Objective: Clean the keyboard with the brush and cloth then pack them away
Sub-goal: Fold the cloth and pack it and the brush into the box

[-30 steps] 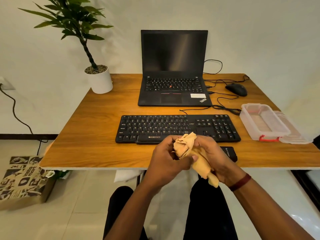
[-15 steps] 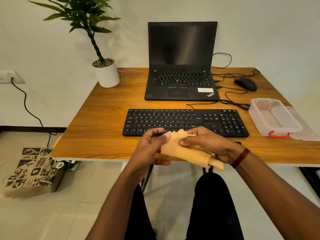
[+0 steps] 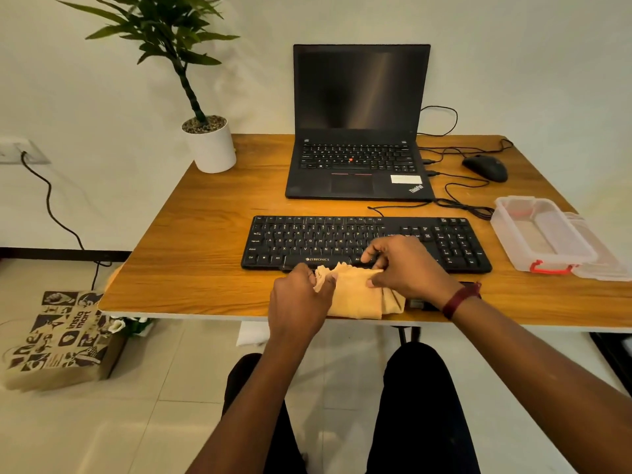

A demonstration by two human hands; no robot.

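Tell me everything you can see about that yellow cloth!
The cloth is a soft-looking, yellowish-tan piece of fabric, plain with no pattern. It is partly folded, with a crumpled, bunched end on its left and loose pleats on its right. It lies on the wooden desk near the front edge, right in front of the keyboard. The left hand pinches the bunched end, and the right hand pinches its top edge.

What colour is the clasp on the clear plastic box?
Red, on the box's near end, clasp; head view.
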